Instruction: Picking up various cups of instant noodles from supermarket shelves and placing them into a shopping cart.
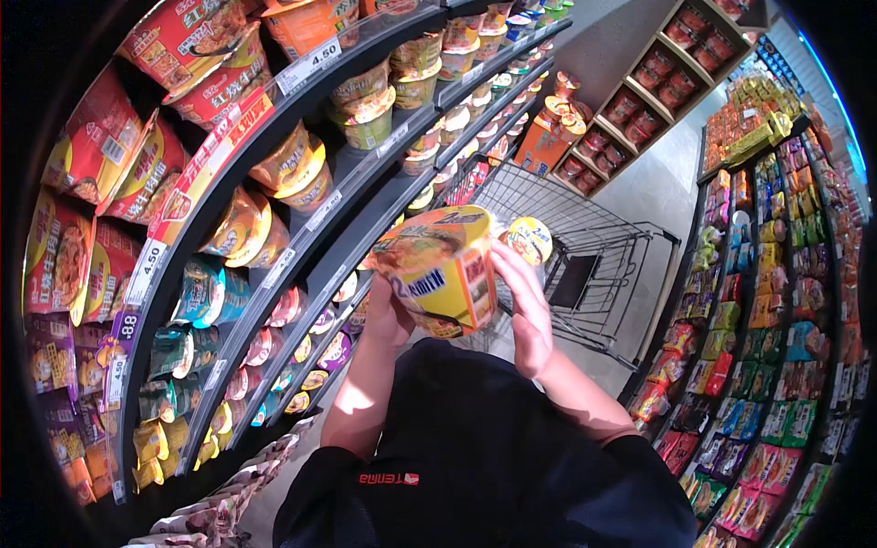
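Observation:
An instant noodle bowl [438, 274] with yellow and orange printing is held tilted in front of my chest. My left hand [392, 312] grips its left side, the fingers partly hidden behind it. Along the opposite side lies my right hand [522, 308], its straightened fingers against the wall of the bowl. Just beyond my right fingers, a second noodle bowl [527, 240] with a similar yellow lid is in the wire shopping cart [610, 253].
Shelves of noodle bowls with price strips [312, 67] curve along my left. Packaged goods [767, 301] fill a rack on my right. Ahead, an orange carton [541, 145] stands beside a wooden display shelf [647, 96]. Grey floor [668, 171] shows between the racks.

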The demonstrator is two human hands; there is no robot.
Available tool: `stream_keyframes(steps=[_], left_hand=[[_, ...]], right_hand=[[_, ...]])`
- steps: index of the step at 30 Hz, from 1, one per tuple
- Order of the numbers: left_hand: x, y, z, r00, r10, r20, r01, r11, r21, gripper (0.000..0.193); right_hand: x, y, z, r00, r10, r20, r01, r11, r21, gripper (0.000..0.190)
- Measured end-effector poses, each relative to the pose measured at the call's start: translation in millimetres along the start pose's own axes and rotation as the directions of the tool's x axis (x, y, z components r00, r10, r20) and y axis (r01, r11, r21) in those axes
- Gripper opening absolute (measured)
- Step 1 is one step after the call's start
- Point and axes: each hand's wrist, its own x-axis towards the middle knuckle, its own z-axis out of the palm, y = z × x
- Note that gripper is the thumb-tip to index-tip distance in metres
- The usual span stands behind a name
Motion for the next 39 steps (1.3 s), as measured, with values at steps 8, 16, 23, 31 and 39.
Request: stream_keyframes(steps=[8,16,23,31,39], left_hand=[[-29,-10,45,0.952,-0.303,-0.044,0.272,0.902,-0.337,0.092],[-57,-12,79,0.924,-0.349,-0.157,0.333,0.935,-0.118,0.088],[-66,-40,89,0.945,-0.254,-0.205,0.272,0.96,0.065,0.076],[-40,-61,46,0.994,-0.027,-0.103,0.078,0.842,0.534,0.103],[26,-64,-73,0.939,-0.124,-0.321,0.243,0.898,0.366,0.085]], right_hand=[[-48,-13,10,0.963,0.245,-0.113,-0.238,0.969,0.072,0.057],[-80,-12,7,0.788,0.57,-0.233,-0.268,0.658,0.704,0.062],[-95,-5,7,0.77,0.555,-0.315,-0.226,0.698,0.679,0.056],[-97,30,22,0.868,0.416,-0.273,-0.265,0.851,0.453,0.068],[-76,82,22,0.709,0.7,0.086,-0.684,0.654,0.324,0.064]])
